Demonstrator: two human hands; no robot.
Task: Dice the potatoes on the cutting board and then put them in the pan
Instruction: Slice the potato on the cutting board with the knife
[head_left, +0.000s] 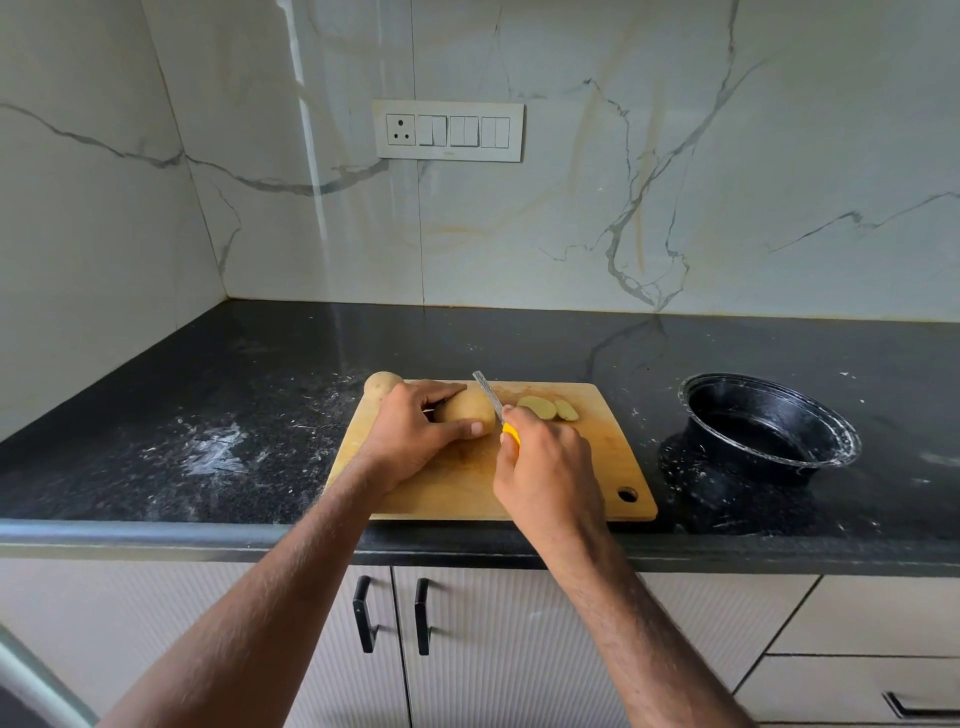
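Two potatoes (467, 410) (382, 385), two slices (535, 405) (566, 410), one knife (493, 402), one cutting board (597, 467), one pan (769, 431).

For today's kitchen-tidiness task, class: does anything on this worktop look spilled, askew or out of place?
Yes. White powdery smears and specks lie across the black countertop, thickest left of the cutting board, and also dust the pan rim. A whole potato sits at the board's far left corner, half off it.

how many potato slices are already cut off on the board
2. The first slice lies flat on the cutting board just right of the knife; the second slice overlaps its right edge. More could be hidden behind the right hand.
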